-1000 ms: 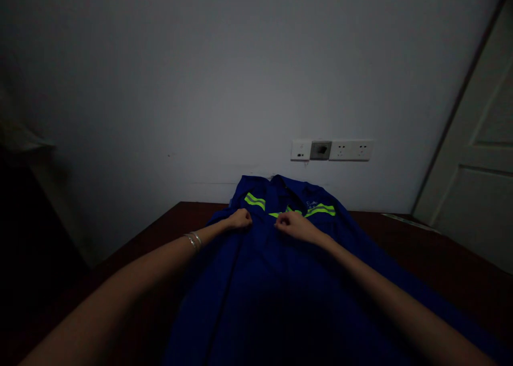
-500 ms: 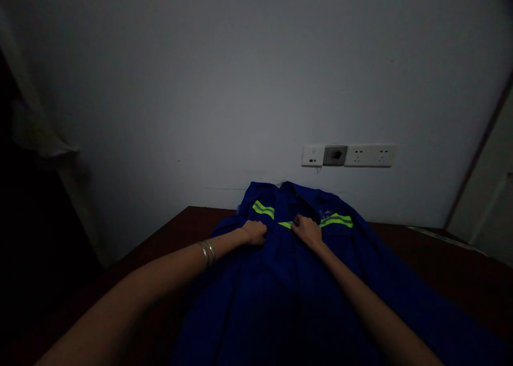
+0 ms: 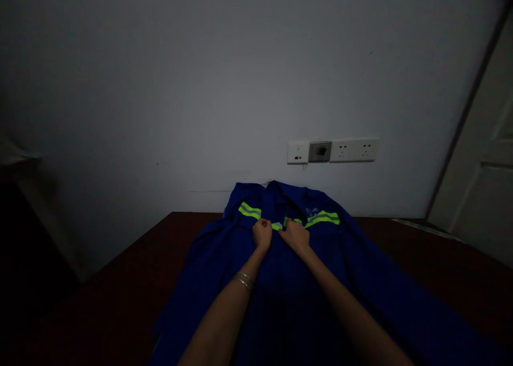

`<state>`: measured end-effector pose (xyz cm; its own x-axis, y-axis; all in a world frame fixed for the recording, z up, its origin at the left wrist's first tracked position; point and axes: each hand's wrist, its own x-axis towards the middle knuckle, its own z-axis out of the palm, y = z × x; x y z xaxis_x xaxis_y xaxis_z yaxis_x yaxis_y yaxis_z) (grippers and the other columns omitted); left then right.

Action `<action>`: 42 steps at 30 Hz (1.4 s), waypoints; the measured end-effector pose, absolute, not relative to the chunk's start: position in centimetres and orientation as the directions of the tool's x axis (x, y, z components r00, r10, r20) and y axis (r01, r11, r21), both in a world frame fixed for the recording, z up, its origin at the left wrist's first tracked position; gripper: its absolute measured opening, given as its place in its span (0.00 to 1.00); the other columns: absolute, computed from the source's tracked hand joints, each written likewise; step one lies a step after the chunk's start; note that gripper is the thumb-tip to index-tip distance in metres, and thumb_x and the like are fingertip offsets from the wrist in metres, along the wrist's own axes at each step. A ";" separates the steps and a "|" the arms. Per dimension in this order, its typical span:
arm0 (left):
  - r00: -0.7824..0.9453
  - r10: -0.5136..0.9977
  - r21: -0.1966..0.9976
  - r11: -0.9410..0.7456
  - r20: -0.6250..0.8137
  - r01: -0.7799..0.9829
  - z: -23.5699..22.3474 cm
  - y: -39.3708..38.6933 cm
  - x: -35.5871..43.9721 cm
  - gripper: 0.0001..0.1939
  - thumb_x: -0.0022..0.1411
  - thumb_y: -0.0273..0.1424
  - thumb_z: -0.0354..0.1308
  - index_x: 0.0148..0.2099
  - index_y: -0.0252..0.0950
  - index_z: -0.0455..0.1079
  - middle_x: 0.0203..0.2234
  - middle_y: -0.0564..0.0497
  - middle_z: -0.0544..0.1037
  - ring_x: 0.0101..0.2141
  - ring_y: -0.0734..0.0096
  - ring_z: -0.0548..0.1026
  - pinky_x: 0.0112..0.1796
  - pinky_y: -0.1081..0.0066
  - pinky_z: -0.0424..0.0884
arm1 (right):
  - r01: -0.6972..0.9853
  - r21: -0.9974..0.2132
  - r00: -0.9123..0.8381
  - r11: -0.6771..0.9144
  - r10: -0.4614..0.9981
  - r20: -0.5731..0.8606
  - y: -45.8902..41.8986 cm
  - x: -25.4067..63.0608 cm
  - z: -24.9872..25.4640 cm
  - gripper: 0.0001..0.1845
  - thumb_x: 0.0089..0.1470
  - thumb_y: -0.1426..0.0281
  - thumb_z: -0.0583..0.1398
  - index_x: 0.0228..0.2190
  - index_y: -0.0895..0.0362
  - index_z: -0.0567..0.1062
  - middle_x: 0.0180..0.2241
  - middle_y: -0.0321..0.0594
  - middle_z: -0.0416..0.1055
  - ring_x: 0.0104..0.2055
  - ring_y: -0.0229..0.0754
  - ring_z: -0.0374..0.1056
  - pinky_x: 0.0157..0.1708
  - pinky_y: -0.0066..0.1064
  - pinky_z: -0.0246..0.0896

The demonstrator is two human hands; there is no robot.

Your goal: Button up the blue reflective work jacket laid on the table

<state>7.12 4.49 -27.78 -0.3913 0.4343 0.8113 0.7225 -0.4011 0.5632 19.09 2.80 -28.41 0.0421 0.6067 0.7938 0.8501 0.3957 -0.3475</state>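
Evidently spread out: we see a blue cloth jacket with yellow-green reflective bands (image 3: 280, 272) on the dark red-brown counter (image 3: 148, 272). Collar open; front not fully closed, by our reading. Left hand (image 3: 263, 232) and right hand (image 3: 295, 236), close together, fingers curled tight, apparently pinching its front edges; fastenings too dim to tell.

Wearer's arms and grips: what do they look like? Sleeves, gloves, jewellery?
Left forearm and right forearm: bare, no sleeves or cables showing. Thin silver-coloured bangles at the left wrist, none visible at the right. Left grip and right grip: ungloved.
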 end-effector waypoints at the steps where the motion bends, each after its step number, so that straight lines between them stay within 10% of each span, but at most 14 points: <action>1: -0.415 0.421 0.579 -0.423 0.807 0.697 -27.8 4.6 7.0 0.12 0.54 0.30 0.48 0.33 0.32 0.72 0.28 0.45 0.77 0.29 0.70 0.73 0.31 0.76 0.63 | 0.845 -0.362 0.041 0.394 0.627 0.778 2.8 19.3 -28.3 0.19 0.47 0.61 0.54 0.39 0.58 0.67 0.36 0.49 0.70 0.39 0.50 0.68 0.35 0.38 0.60; 24: -0.008 0.602 0.385 -0.500 0.798 0.776 -28.6 4.5 7.3 0.12 0.52 0.30 0.49 0.32 0.34 0.73 0.27 0.52 0.76 0.29 0.74 0.72 0.30 0.78 0.63 | 0.261 -0.733 -0.018 0.628 0.762 0.647 6.2 22.8 -28.7 0.14 0.42 0.77 0.55 0.35 0.60 0.69 0.26 0.34 0.67 0.23 0.32 0.63 0.18 0.20 0.61; 42: 0.343 0.587 -0.031 -0.475 0.733 0.879 -28.5 3.3 6.7 0.14 0.55 0.38 0.53 0.43 0.42 0.71 0.38 0.52 0.72 0.37 0.71 0.70 0.36 0.75 0.64 | 0.307 -0.731 -0.252 0.610 0.792 0.556 2.8 27.4 -26.3 0.28 0.40 0.81 0.56 0.47 0.58 0.63 0.32 0.36 0.61 0.26 0.32 0.61 0.22 0.24 0.66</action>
